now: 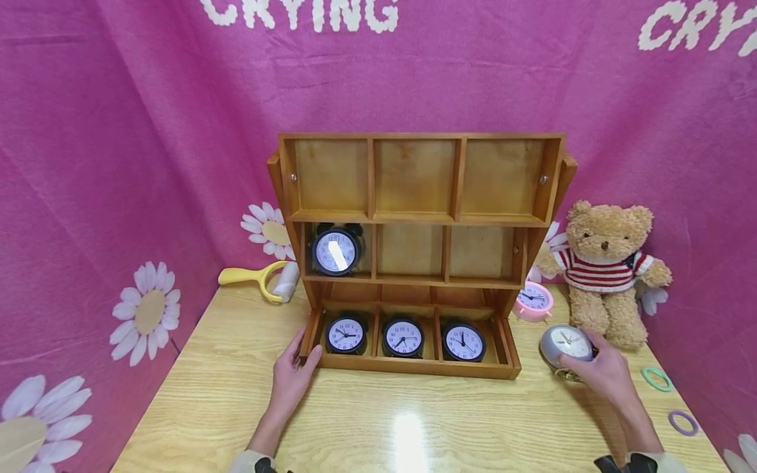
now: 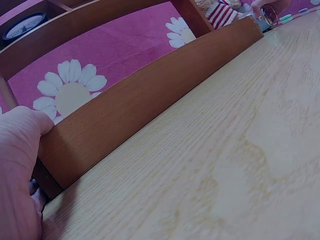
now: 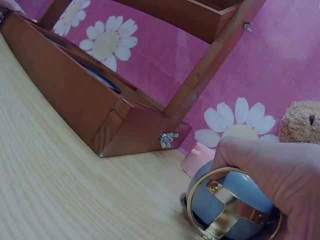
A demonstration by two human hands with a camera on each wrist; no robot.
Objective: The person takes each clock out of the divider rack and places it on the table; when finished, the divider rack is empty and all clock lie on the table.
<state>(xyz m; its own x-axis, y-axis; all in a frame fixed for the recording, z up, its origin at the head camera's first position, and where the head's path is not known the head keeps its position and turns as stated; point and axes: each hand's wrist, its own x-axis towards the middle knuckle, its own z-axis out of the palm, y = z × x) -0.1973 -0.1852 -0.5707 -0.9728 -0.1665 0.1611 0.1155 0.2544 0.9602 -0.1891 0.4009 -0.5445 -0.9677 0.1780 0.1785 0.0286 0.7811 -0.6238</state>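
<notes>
A tiered wooden shelf [image 1: 414, 366] with three rows of compartments stands on the table. My left hand [image 1: 291, 374] grips the front left corner of its lowest tray, thumb on the edge and fingers around the outer side. Right of the shelf, my right hand [image 1: 612, 371] holds a grey alarm clock [image 1: 557, 343], its dial facing up. In the right wrist view, gold metal fittings show on the clock's body [image 3: 243, 186]. Black alarm clocks [image 1: 345, 335] fill the three bottom compartments, and another black alarm clock [image 1: 336, 251] sits in the middle row's left compartment.
A pink alarm clock [image 1: 534, 300] stands behind the grey one, beside a teddy bear [image 1: 604, 272] in a striped sweater. Green [image 1: 657, 379] and purple rings [image 1: 683, 423] lie along the right edge. A yellow-handled roller [image 1: 251, 276] lies back left, near the pink cloth [image 1: 195, 118].
</notes>
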